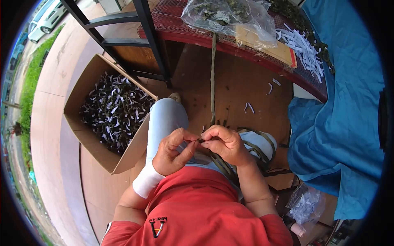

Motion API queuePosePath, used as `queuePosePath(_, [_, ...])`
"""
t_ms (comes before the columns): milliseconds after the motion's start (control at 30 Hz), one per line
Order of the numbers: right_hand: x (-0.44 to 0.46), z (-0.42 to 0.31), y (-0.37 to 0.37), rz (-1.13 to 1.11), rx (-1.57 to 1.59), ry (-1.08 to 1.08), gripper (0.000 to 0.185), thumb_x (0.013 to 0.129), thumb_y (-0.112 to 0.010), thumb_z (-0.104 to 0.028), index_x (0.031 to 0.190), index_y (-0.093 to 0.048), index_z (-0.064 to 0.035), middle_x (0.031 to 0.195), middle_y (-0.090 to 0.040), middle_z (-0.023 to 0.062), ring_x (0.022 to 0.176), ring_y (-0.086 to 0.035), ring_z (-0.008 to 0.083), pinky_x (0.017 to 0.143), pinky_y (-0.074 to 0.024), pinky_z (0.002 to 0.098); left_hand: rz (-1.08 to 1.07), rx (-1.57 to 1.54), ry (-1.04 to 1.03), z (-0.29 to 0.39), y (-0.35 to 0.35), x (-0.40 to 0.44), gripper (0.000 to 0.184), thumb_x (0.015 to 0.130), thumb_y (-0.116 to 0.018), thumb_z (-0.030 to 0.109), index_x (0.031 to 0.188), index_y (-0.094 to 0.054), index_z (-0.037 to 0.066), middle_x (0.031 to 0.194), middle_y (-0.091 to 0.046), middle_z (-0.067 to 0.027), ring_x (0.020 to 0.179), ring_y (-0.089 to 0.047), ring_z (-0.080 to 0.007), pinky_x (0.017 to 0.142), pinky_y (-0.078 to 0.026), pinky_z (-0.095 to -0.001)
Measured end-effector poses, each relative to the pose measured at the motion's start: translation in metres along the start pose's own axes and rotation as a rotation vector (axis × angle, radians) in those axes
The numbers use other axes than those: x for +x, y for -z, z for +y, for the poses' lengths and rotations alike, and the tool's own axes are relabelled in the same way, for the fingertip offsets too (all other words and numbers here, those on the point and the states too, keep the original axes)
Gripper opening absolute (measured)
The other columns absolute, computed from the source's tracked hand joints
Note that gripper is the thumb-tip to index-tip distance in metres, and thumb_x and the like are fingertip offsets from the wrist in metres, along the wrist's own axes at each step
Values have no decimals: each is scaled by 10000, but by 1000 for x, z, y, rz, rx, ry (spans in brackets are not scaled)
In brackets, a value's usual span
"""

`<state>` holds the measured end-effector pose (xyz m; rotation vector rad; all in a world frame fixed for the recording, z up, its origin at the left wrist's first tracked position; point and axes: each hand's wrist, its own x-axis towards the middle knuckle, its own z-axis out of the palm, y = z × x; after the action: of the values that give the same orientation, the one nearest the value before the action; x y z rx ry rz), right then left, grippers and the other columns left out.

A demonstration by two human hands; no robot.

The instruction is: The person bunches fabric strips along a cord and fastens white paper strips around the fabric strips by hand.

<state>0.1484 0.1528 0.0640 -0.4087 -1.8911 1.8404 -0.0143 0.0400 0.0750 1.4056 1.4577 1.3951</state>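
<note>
Just above my lap, my left hand (174,149) and my right hand (225,143) meet fingertip to fingertip, both closed in a pinch. Between them is a small dark piece (200,140), too small and covered to name. My left wrist wears a white band (147,180). A long olive-green strip (213,78) hangs from the table edge down behind my fingers. More green strip (256,148) lies in loops over my right leg.
At left stands an open cardboard box (76,123) filled with dark pieces bearing white tags. Ahead, a red-covered table (176,28) carries a clear plastic bag (256,18) and white paper strips (301,51). A black metal frame (147,37) and blue cloth (328,135) flank me.
</note>
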Motion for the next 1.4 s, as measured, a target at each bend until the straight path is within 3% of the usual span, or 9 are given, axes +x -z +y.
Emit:
queuePosePath(233, [9, -16, 1, 19, -287, 205, 208, 743, -595, 99, 905, -582, -32, 833, -565, 66, 690, -570, 160, 581, -465, 269, -68, -16, 155, -3, 3, 1, 61, 863, -587, 60, 898, -572, 13, 802, -611, -55, 757, -588, -139, 696, -454, -254])
queuePosePath(333, [9, -19, -2, 64, -427, 294, 243, 713, -614, 111, 892, -599, -52, 815, -553, 72, 681, -569, 194, 572, -460, 284, -29, -542, 394, -10, -6, -4, 94, 894, -566, 84, 946, -565, 6, 841, -621, -55, 791, -600, -134, 734, -474, -261])
queuePosePath(433, [8, -21, 3, 61, -566, 318, 278, 698, -628, 114, 907, -607, -68, 810, -548, 74, 683, -569, 215, 571, -461, 296, -60, -557, 413, -11, -5, -5, 117, 910, -548, 95, 981, -554, 2, 865, -624, -61, 820, -611, -140, 767, -485, -267])
queuePosePath(700, [-8, -5, 2, 78, -18, 80, 134, 777, -612, 56, 878, -589, -29, 888, -540, 69, 753, -575, 168, 648, -474, 264, -77, -569, 393, -13, -14, -8, 143, 912, -559, 132, 967, -567, 1, 837, -616, -27, 779, -576, -94, 705, -463, -229])
queuePosePath(767, [-14, -2, -1, 138, 282, -126, 116, 805, -605, 41, 908, -584, -7, 897, -564, 56, 769, -570, 126, 659, -469, 241, -83, -307, 237, -11, -17, -2, 110, 894, -572, 106, 935, -578, 4, 804, -612, -41, 747, -578, -100, 671, -461, -235])
queuePosePath(900, [-7, -7, 18, 133, -253, 68, 102, 775, -630, 36, 849, -580, -13, 784, -573, 58, 725, -580, 153, 631, -460, 262, -107, 76, 6, -1, -17, 20, 74, 822, -605, 45, 888, -590, 14, 759, -593, -94, 690, -595, -195, 629, -461, -283])
queuePosePath(1067, [8, -12, 35, 222, -387, 190, 128, 749, -614, 74, 833, -565, -8, 783, -573, 78, 685, -568, 175, 601, -453, 277, -168, 201, -162, 1, -15, 60, 85, 796, -617, 45, 866, -580, 13, 739, -574, -99, 666, -581, -240, 618, -456, -302])
queuePosePath(1200, [5, -6, 58, 307, -307, 138, 96, 784, -605, 46, 853, -562, -6, 790, -563, 80, 713, -573, 189, 631, -456, 283, -57, 250, -147, -3, 15, 151, 129, 835, -590, 63, 952, -588, 8, 756, -586, -68, 697, -587, -150, 621, -458, -268])
queuePosePath(1400, [-6, 10, 70, 288, -284, 43, 77, 798, -599, 30, 855, -562, -6, 799, -571, 86, 720, -576, 192, 637, -460, 274, 124, 895, 26, -44, 56, 333, 252, 845, -576, 285, 971, -570, 67, 904, -649, -163, 808, -644, -300, 682, -504, -379])
